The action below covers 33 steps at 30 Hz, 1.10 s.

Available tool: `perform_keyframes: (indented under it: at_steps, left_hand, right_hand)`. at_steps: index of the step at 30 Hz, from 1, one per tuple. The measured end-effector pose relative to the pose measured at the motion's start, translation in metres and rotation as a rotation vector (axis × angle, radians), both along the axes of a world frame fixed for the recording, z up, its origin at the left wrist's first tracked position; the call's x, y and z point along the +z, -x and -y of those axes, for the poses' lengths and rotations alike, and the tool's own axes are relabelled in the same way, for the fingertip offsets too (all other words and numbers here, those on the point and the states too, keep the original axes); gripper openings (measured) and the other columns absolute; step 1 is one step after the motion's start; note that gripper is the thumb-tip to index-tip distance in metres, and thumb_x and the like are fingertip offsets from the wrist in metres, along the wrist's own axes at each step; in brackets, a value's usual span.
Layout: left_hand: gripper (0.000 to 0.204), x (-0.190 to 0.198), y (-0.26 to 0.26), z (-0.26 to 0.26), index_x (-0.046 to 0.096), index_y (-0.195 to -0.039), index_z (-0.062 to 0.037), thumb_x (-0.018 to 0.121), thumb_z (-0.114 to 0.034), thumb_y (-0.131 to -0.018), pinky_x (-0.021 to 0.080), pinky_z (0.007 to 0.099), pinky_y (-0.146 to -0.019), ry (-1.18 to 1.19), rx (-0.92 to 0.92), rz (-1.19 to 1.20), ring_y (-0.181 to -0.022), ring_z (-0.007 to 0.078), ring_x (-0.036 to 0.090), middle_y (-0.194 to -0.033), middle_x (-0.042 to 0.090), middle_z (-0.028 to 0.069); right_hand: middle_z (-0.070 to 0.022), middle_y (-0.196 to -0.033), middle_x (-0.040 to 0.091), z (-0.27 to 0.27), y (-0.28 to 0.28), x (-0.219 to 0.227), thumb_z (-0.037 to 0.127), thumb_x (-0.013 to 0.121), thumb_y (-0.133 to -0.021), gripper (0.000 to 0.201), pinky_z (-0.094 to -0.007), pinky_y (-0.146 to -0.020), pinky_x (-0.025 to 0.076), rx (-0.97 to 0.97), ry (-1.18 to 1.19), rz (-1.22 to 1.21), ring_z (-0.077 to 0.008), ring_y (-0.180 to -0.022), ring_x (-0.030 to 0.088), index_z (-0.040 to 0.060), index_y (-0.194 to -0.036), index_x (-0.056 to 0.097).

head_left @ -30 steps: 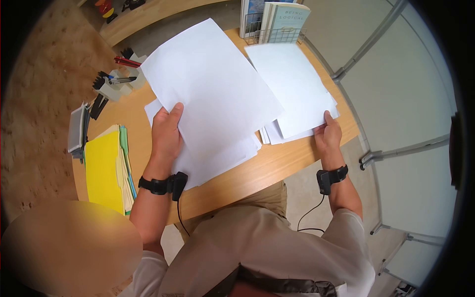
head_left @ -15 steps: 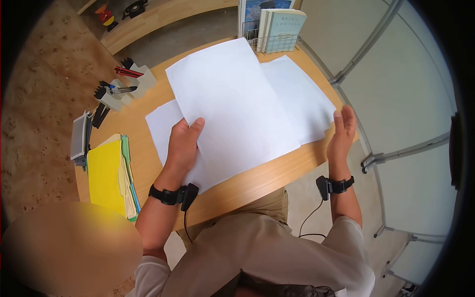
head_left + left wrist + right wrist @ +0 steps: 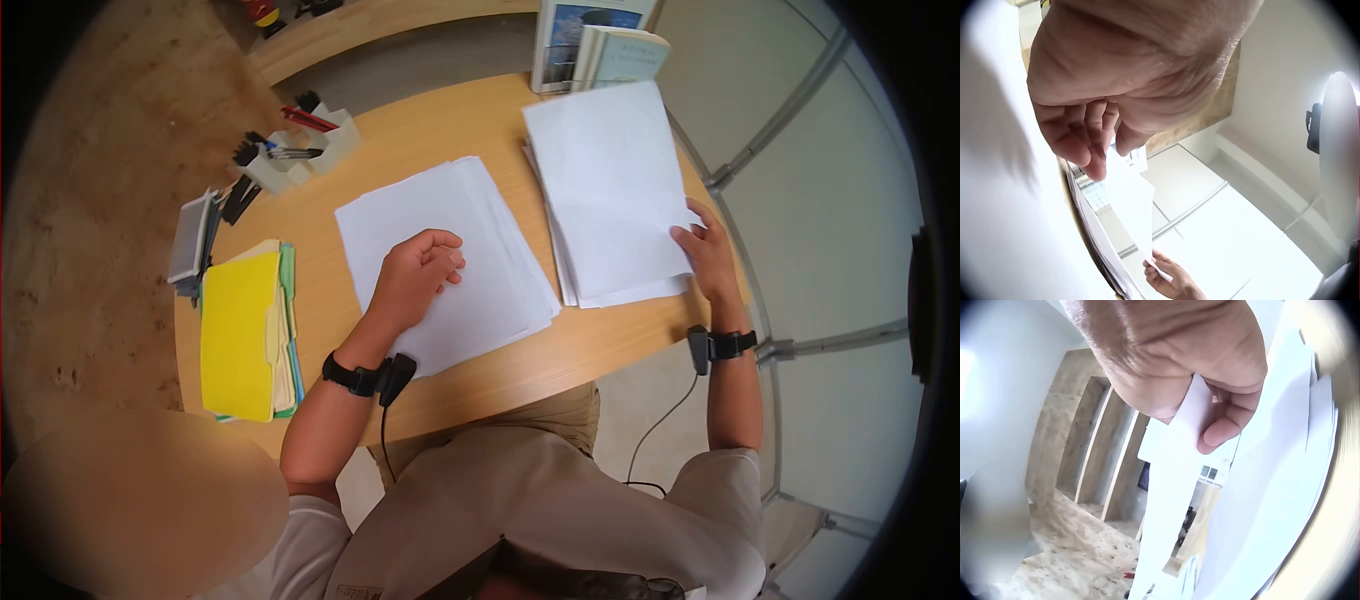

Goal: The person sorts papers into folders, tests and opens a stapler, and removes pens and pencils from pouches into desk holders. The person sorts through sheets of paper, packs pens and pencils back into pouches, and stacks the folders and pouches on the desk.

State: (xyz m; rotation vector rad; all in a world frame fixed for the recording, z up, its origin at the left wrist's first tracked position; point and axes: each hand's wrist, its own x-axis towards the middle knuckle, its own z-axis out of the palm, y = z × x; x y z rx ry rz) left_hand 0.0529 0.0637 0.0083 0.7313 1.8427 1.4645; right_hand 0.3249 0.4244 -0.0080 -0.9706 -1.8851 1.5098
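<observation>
My right hand [image 3: 712, 258] pinches the right edge of a white sheet of paper [image 3: 610, 180] between thumb and fingers. The right wrist view has the edge of that sheet [image 3: 1169, 481] raised, running up into the grip. Beneath it lies a paper stack [image 3: 1272, 494] with uneven edges. Over the middle of another white paper stack [image 3: 430, 205], to the left, is my left hand [image 3: 412, 282]. Its fingers are loosely bent and hold nothing, as the left wrist view also shows.
Yellow and green folders [image 3: 238, 335] lie at the desk's left, below a grey-framed stand [image 3: 190, 240]. Pen holders [image 3: 280, 170] stand at the back left. Books [image 3: 625, 58] rise behind the right stack, and white panels [image 3: 840, 220] stand along the right side.
The sheet moved rightward from over the left stack to over the right one. My left hand let go of it; my right hand, open half a second ago, now pinches its edge.
</observation>
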Motion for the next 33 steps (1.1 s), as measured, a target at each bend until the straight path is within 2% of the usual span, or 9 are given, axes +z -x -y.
perform_keyframes:
  at_steps: [5, 7, 8, 10, 13, 17, 23, 28, 33]
  left_hand:
    - [0.015, -0.014, 0.043, 0.032, 0.07, -0.104, 0.0005, 0.069, -0.009, -0.092, 0.05, 0.0232, -0.07, 0.122, 0.167, -0.392, -0.074, 0.0066, 0.058, -0.082, 0.066, -0.0023]
    - [0.019, -0.018, 0.067, 0.048, 0.069, -0.106, 0.0004, 0.072, -0.01, -0.09, 0.051, 0.0246, -0.072, 0.193, 0.326, -0.562, -0.075, 0.0087, 0.06, -0.082, 0.067, -0.0007]
    - [0.019, -0.015, 0.075, 0.056, 0.069, -0.106, 0.0004, 0.072, -0.01, -0.09, 0.051, 0.0246, -0.072, 0.196, 0.325, -0.562, -0.075, 0.0087, 0.06, -0.082, 0.067, -0.0007]
    - [0.032, -0.012, 0.086, 0.069, 0.067, -0.115, -0.0005, 0.076, -0.017, -0.088, 0.053, 0.0313, -0.074, 0.264, 0.389, -0.542, -0.079, 0.0181, 0.064, -0.091, 0.071, 0.0091]
    - [0.051, -0.03, 0.102, 0.079, 0.062, -0.128, 0.0, 0.079, -0.022, -0.085, 0.053, 0.035, -0.081, 0.284, 0.406, -0.673, -0.092, 0.0239, 0.065, -0.109, 0.069, 0.0147]
    - [0.068, -0.041, 0.115, 0.075, 0.055, -0.137, 0.0017, 0.081, -0.026, -0.082, 0.052, 0.0373, -0.087, 0.285, 0.378, -0.68, -0.101, 0.0285, 0.063, -0.121, 0.064, 0.0199]
    - [0.07, -0.047, 0.135, 0.071, 0.054, -0.138, 0.0015, 0.082, -0.028, -0.081, 0.052, 0.038, -0.088, 0.32, 0.342, -0.724, -0.097, 0.0283, 0.063, -0.119, 0.064, 0.0204]
    - [0.056, -0.029, 0.117, 0.059, 0.059, -0.132, -0.0022, 0.082, -0.019, -0.083, 0.052, 0.0309, -0.076, 0.314, 0.382, -0.601, -0.084, 0.0153, 0.061, -0.096, 0.065, 0.0067]
    - [0.043, -0.025, 0.114, 0.051, 0.061, -0.122, -0.0029, 0.079, -0.013, -0.084, 0.052, 0.0344, -0.069, 0.22, 0.517, -0.58, -0.073, 0.0203, 0.065, -0.083, 0.068, 0.0077]
  right_hand:
    - [-0.006, -0.093, 0.067, -0.02, -0.006, -0.005, 0.007, 0.073, -0.089, 0.054, -0.0277, -0.064, 0.05, 0.012, -0.126, 0.275, -0.0129, -0.077, 0.062, 0.003, -0.14, 0.056]
    - [-0.0157, -0.102, 0.07, -0.017, -0.006, -0.018, 0.009, 0.073, -0.088, 0.053, -0.0372, -0.077, 0.055, -0.047, -0.696, 0.463, -0.0281, -0.087, 0.068, 0.0046, -0.139, 0.057]
    - [-0.0157, -0.102, 0.07, -0.008, -0.003, -0.013, 0.009, 0.073, -0.088, 0.053, -0.0372, -0.077, 0.055, -0.045, -0.693, 0.463, -0.0281, -0.087, 0.068, 0.0046, -0.139, 0.057]
    - [-0.021, -0.112, 0.069, 0.019, 0.011, -0.003, 0.012, 0.073, -0.088, 0.05, -0.0433, -0.089, 0.054, -0.057, -1.24, 0.373, -0.0377, -0.1, 0.067, 0.0058, -0.136, 0.059]
    - [-0.0193, -0.119, 0.068, 0.092, 0.046, 0.026, 0.013, 0.074, -0.088, 0.035, -0.0421, -0.094, 0.052, 0.312, -0.538, 0.148, -0.0384, -0.107, 0.065, 0.001, -0.121, 0.067]
    - [-0.0166, -0.127, 0.063, 0.157, 0.093, 0.027, 0.02, 0.08, -0.085, 0.049, -0.041, -0.1, 0.049, 0.72, -0.669, 0.097, -0.0363, -0.118, 0.059, 0.0045, -0.128, 0.063]
    - [-0.0165, -0.129, 0.058, 0.175, 0.126, 0.009, 0.027, 0.087, -0.078, 0.067, -0.042, -0.103, 0.048, 0.834, -0.748, 0.287, -0.0367, -0.123, 0.053, 0.0061, -0.136, 0.059]
    - [-0.0152, -0.125, 0.057, 0.173, 0.127, 0.002, 0.029, 0.091, -0.071, 0.076, -0.0411, -0.104, 0.047, 0.809, -0.778, 0.263, -0.0362, -0.121, 0.053, 0.0057, -0.136, 0.059]
    - [-0.0152, -0.126, 0.057, 0.174, 0.128, 0.008, 0.028, 0.092, -0.07, 0.079, -0.0406, -0.104, 0.046, 0.813, -0.733, 0.3, -0.0363, -0.122, 0.052, 0.0057, -0.137, 0.058]
